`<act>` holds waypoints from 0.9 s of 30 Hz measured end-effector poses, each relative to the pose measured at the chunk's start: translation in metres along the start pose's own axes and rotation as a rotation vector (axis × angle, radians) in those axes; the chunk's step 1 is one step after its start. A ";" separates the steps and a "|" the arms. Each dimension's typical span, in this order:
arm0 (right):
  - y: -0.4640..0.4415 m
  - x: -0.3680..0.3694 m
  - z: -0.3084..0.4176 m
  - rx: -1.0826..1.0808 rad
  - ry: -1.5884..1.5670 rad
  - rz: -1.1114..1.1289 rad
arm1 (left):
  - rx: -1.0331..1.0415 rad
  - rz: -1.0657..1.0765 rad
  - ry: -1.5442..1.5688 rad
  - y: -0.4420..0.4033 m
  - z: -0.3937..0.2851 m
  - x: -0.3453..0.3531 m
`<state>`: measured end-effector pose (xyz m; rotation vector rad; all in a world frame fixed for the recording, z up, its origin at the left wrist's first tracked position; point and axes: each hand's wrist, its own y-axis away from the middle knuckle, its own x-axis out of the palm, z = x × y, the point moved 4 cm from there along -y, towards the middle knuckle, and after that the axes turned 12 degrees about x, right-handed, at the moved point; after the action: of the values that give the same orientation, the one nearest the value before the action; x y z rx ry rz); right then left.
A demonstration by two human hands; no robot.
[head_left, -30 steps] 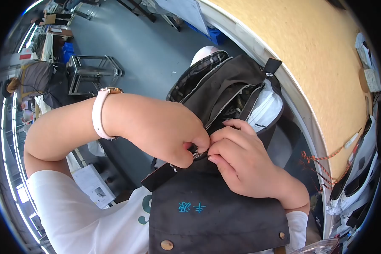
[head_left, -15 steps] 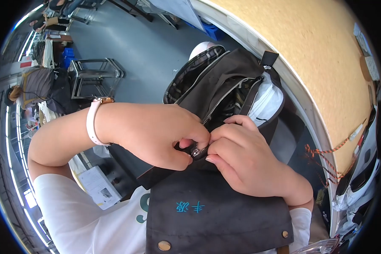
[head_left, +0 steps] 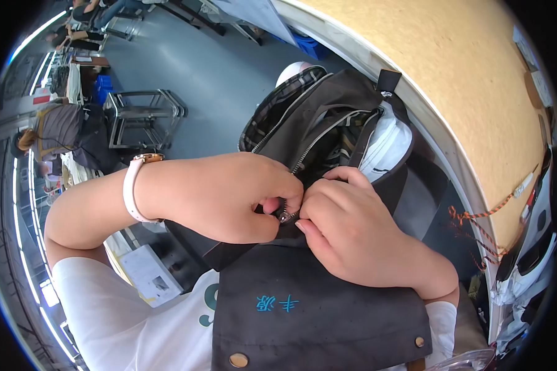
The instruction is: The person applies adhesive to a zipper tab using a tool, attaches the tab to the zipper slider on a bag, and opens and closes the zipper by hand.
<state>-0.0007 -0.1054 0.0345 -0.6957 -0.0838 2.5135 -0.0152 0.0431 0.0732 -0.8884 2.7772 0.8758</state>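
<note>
A dark bag (head_left: 337,93) with metal-toothed zippers and a plaid lining lies in front of me, its openings gaping. At the near end of one zipper (head_left: 286,217), my left hand (head_left: 229,198) pinches the zipper end between thumb and curled fingers. Right beside it, my right hand (head_left: 349,229) is closed on the zippered edge, its knuckles touching the left fingers. A small metal piece shows between the two hands; the fingertips hide most of it. White material (head_left: 390,139) shows at the bag's right side.
A wooden tabletop (head_left: 427,68) curves along the right, with orange cord (head_left: 476,216) at its edge. A metal frame stand (head_left: 145,114) is on the floor at left. A person (head_left: 62,133) is further left. A printed sheet (head_left: 148,275) lies by my left elbow.
Both hands keep their hold, with the zipper end and fingers shifted slightly upward. The view has tilted a little; the bag is otherwise much the same.
</note>
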 end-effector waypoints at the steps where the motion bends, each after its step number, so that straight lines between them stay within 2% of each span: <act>1: 0.000 -0.001 0.001 0.004 0.009 0.003 | 0.000 0.009 -0.006 0.000 0.000 -0.001; 10: 0.001 0.001 0.003 0.020 0.059 -0.022 | -0.071 -0.004 0.044 -0.002 -0.002 0.002; 14: 0.002 0.001 0.003 0.028 0.051 -0.100 | -0.009 -0.070 0.058 0.000 0.002 0.004; 17: 0.003 -0.016 0.001 0.148 0.041 -0.085 | 0.033 -0.051 0.062 0.000 0.003 0.001; 22: 0.005 -0.012 -0.010 0.023 -0.113 -0.040 | 0.053 -0.030 0.066 0.000 0.005 0.002; 27: 0.003 -0.014 -0.007 0.104 -0.184 -0.028 | 0.022 -0.025 0.075 0.000 0.003 0.001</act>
<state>0.0115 -0.1156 0.0342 -0.4188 -0.0279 2.5290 -0.0165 0.0445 0.0702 -0.9705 2.8263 0.8235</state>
